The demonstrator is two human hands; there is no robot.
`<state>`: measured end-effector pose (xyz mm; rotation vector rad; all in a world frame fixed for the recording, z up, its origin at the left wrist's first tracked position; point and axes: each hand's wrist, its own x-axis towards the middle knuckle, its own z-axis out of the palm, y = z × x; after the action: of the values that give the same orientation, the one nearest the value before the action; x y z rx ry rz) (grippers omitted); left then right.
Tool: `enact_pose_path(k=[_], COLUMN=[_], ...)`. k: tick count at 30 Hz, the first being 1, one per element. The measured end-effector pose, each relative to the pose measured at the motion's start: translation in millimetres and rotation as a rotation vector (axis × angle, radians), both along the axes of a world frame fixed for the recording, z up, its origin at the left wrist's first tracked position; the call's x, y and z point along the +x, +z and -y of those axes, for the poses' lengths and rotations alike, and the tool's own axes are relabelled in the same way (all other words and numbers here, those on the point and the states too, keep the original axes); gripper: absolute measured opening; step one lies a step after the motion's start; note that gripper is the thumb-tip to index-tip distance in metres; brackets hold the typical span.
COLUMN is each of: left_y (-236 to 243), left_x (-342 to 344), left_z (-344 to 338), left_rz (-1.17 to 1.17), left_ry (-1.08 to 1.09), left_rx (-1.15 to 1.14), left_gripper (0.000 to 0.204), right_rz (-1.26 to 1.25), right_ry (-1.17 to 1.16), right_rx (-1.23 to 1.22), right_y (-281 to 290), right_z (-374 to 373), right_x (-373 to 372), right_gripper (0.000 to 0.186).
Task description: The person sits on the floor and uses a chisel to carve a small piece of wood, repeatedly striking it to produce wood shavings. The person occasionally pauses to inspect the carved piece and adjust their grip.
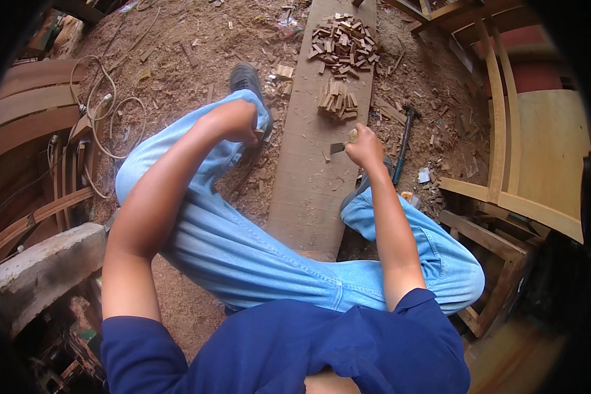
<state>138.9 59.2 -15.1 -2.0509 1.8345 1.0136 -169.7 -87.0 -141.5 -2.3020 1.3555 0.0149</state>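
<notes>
From here, the right hand (pixel 365 148) grips a flat-bladed tool (pixel 337 148) above the plank (pixel 302 197). The left hand (pixel 243 123) clasps a small pale piece (pixel 259 132).

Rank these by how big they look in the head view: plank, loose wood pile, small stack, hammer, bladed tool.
1. Plank
2. Loose wood pile
3. Small stack and hammer, unranked: the hammer looks longer, the stack broader
4. Bladed tool, partly hidden by the right hand

The right hand (pixel 364 146) holds a bladed tool (pixel 337 148) over a plank (pixel 306 197).
</notes>
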Motion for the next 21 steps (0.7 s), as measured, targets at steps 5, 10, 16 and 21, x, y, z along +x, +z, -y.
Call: enact_pose_path(k=[5,10,16,21], left_y=[1.5,2.4,3.1,4.1], left_x=[-1.6,-1.0,-0.2,-1.0], left_z=[-0.6,-0.7,-1.6,-0.4], left_rz=[0.011,0.016,-0.027,-0.012], left_ry=[-0.001,-0.004,0.000,0.007], left_rx=[0.010,0.011,-0.040,-0.028], left_gripper=[0.032,0.032,0.032,0.033], right_rz=[0.011,0.038,0.260,0.089], right_ry=[0.163,0.337,0.041,0.133], right_rx=[-0.026,0.054,0.692,0.008], right_y=[-0.2,-8.9,-17.8,-7.5], right_z=[-19.5,-29.9,-17.3,-8.0], right_x=[13.5,21.5,15.9,16.4], right_gripper=[0.039,0.036,0.048,0.035])
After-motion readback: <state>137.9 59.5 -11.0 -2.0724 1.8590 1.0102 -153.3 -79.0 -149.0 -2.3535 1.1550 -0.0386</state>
